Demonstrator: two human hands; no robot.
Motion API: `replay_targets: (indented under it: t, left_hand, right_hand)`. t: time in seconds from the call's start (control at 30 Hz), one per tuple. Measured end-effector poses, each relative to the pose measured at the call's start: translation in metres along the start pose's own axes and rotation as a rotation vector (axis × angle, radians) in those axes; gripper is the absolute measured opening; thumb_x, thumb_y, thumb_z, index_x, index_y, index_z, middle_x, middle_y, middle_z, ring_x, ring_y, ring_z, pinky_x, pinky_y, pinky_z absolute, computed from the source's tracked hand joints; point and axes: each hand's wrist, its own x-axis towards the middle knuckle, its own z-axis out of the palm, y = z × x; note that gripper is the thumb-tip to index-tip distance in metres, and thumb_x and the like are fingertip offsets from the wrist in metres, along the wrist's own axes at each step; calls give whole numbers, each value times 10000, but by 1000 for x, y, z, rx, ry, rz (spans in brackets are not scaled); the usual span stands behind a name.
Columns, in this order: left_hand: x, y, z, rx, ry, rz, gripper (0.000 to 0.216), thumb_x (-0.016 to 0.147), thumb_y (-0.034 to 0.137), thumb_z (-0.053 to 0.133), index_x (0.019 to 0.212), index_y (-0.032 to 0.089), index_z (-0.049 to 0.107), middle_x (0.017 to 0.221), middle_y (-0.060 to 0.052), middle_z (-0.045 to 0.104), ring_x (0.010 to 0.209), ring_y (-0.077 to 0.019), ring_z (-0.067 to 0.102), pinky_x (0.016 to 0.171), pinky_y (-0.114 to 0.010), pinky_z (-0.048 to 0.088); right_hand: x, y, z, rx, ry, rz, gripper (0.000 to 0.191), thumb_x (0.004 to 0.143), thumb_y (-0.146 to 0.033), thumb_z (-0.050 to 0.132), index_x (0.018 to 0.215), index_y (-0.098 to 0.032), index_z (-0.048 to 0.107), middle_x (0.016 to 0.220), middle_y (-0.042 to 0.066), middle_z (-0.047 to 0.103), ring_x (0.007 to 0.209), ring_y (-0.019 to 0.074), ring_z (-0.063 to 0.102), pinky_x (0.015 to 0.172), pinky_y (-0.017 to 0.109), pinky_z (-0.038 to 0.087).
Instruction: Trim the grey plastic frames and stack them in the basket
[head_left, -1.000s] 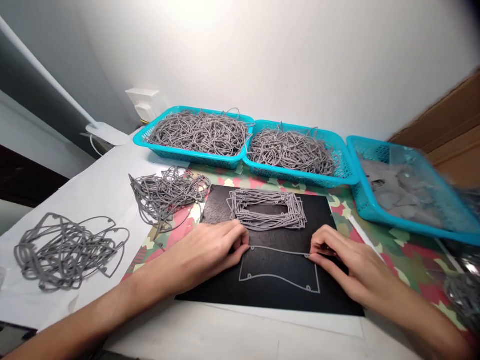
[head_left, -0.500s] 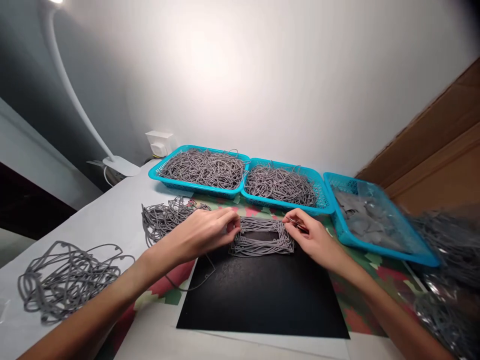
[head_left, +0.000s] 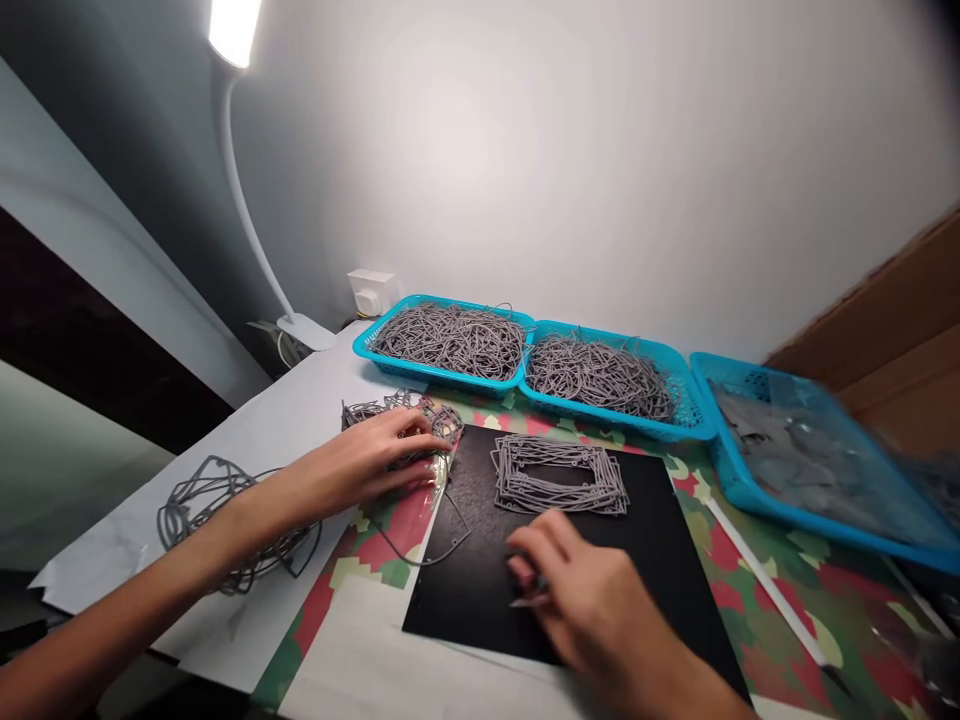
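Observation:
Fingers stretched and apart, my left hand [head_left: 386, 455] is open at a tangled pile of thin grey rubber gaskets [head_left: 375, 410]. It partly covers that pile, and one loose gasket loop [head_left: 420, 562] hangs out onto the black mat [head_left: 472, 590]. My right hand [head_left: 581, 585], curled above the mat, holds a small pointed tool [head_left: 529, 598]; blur hides its exact kind. Just beyond this hand lies a neat stack of rectangular grey gaskets [head_left: 559, 500] on the mat, touched by neither hand.
Two blue baskets [head_left: 442, 378] heaped with grey gaskets stand along the wall. A third blue basket [head_left: 750, 490] at right holds clear plastic bags. Another gasket tangle [head_left: 217, 500] lies at left. A white stick [head_left: 765, 580] rests on the right, and a lamp [head_left: 247, 220] stands back left.
Both hands have left the stack of gaskets. My left hand has moved left to the tangled pile, my right hand nearer to me with the tool. The view has turned left.

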Motion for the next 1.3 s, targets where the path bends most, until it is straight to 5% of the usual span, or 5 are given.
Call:
replay_targets:
  t: [0.33, 0.73, 0.9, 1.07, 1.3]
  left_hand:
    - [18, 12, 0, -74, 36, 109, 205, 1158, 224, 570, 1095, 209, 765, 1156, -93, 710, 1024, -227, 648, 900, -334, 538]
    - [9, 105, -43, -511, -93, -93, 167, 1148, 286, 617, 1000, 251, 686, 893, 14, 682, 824, -161, 626, 752, -252, 494]
    - [30, 129, -15, -870, -245, -304, 247, 1144, 397, 593, 975, 234, 668, 852, 31, 700, 766, -137, 643, 691, -219, 504]
    - [47, 118, 26, -702, -374, -349, 305, 1128, 442, 575, 969, 205, 681, 770, 18, 644, 678, -150, 596, 594, -246, 409]
    - [47, 110, 23, -514, -324, -246, 356, 1142, 549, 606, 1029, 220, 684, 761, 37, 639, 662, -152, 606, 595, -270, 364]
  right_hand:
    - [52, -26, 58, -172, -167, -196, 152, 1032, -20, 579, 1081, -163, 584, 972, 73, 663, 729, 230, 708, 466, 313, 410]
    - [-1, -11, -45, 370, -232, 40, 342, 912, 43, 415, 991, -278, 502, 908, -30, 648, 627, 114, 654, 547, 204, 487]
    - [-31, 10, -103, 382, -320, 98, 339, 902, 18, 515, 1013, -302, 528, 860, -25, 662, 606, 156, 611, 497, 261, 433]
    - [-45, 42, -99, 361, -482, 288, 172, 1130, -155, 509, 1056, -289, 588, 994, -5, 697, 861, 179, 690, 730, 290, 490]
    - [-53, 52, -64, 380, -374, 533, 228, 1202, -460, 504, 1141, -284, 636, 1090, 10, 704, 918, 197, 670, 798, 326, 474]
